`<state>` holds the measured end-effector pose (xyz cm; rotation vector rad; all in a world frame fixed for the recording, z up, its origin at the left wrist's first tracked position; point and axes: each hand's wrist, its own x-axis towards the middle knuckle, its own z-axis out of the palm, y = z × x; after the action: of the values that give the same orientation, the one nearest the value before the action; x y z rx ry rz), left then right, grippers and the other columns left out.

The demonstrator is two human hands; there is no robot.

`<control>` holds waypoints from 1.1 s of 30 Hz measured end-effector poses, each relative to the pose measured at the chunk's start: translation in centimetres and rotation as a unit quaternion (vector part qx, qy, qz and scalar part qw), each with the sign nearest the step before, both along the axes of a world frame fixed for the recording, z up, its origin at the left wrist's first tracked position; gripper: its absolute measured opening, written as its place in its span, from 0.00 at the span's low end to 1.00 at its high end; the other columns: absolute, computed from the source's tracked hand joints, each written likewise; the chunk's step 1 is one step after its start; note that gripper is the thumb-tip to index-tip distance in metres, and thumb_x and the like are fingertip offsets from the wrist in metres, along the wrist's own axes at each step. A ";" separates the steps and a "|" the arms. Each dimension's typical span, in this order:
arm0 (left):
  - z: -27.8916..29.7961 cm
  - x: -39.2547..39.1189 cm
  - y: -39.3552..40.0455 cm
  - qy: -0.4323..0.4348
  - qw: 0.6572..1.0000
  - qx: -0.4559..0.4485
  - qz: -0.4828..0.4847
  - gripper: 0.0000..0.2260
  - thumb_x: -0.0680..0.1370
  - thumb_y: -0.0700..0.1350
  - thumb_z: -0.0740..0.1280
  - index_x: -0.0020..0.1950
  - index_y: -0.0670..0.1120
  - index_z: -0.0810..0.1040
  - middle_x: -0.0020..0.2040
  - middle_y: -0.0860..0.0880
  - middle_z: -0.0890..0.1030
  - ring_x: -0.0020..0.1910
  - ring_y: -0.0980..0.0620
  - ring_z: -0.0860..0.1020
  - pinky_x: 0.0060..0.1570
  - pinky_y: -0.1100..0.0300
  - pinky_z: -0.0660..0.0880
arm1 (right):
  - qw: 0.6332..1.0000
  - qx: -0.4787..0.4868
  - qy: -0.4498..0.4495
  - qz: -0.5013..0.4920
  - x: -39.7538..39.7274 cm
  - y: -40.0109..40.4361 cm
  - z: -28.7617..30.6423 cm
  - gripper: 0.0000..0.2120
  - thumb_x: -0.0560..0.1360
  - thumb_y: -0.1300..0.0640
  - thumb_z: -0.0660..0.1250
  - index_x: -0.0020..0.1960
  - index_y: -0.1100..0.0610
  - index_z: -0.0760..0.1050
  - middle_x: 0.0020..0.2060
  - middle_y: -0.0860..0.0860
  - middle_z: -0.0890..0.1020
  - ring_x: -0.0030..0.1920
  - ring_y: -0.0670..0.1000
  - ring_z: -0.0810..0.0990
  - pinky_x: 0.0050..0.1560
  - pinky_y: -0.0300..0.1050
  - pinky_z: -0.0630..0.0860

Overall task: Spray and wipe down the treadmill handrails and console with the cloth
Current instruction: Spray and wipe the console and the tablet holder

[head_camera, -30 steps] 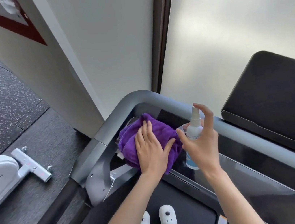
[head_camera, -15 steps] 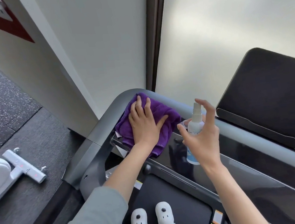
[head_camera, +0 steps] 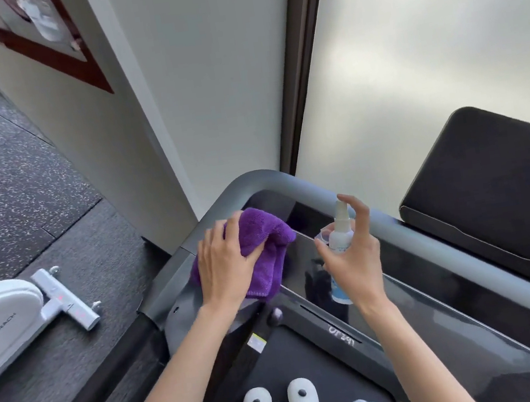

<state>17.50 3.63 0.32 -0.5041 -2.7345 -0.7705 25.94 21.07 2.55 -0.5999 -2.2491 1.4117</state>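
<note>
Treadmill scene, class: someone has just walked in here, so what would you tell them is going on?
A person stands on the treadmill belt, cleaning its front end. Their left hand grips a purple cloth and presses it against the grey handrail at its left corner, beside the dark console. Their right hand holds a small spray bottle upright over the console, index finger raised above the nozzle. No spray is visible.

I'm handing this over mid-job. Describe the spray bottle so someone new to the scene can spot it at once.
Find the grey handrail that curves round the treadmill's glossy black console. Just right of the purple cloth at that corner, the right hand holds the spray bottle upright above the console. It is the only small white bottle here, slim-nozzled with a pale blue base.
</note>
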 end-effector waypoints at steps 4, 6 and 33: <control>2.4 0.2 -4.9 -0.059 0.987 0.134 0.062 0.25 0.73 0.56 0.70 0.64 0.44 0.73 0.54 0.44 0.80 0.53 0.42 0.78 0.53 0.46 0.75 | 0.997 0.030 -0.042 0.052 -3.9 -2.0 -0.6 0.33 0.72 0.64 0.69 0.65 0.37 0.60 0.36 0.45 0.81 0.36 0.54 0.81 0.41 0.59 0.81; 2.9 0.2 -6.8 -0.070 0.982 0.156 0.085 0.25 0.73 0.56 0.70 0.64 0.44 0.73 0.56 0.44 0.80 0.54 0.43 0.78 0.53 0.52 0.73 | 0.994 0.053 -0.063 0.078 -6.1 -3.2 -0.8 0.32 0.72 0.62 0.68 0.65 0.37 0.59 0.39 0.49 0.83 0.37 0.57 0.81 0.42 0.57 0.80; 3.2 1.0 -9.1 -0.112 0.960 0.246 0.065 0.26 0.71 0.59 0.67 0.64 0.46 0.73 0.57 0.52 0.79 0.55 0.53 0.76 0.55 0.59 0.70 | 1.000 0.014 -0.012 0.014 -3.8 -3.8 -0.6 0.32 0.74 0.65 0.63 0.70 0.40 0.59 0.30 0.64 0.75 0.33 0.63 0.75 0.40 0.52 0.77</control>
<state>18.53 -5.45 3.56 -0.1320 -2.5858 -1.4891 22.10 17.31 1.99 -0.5804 -2.3006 1.3911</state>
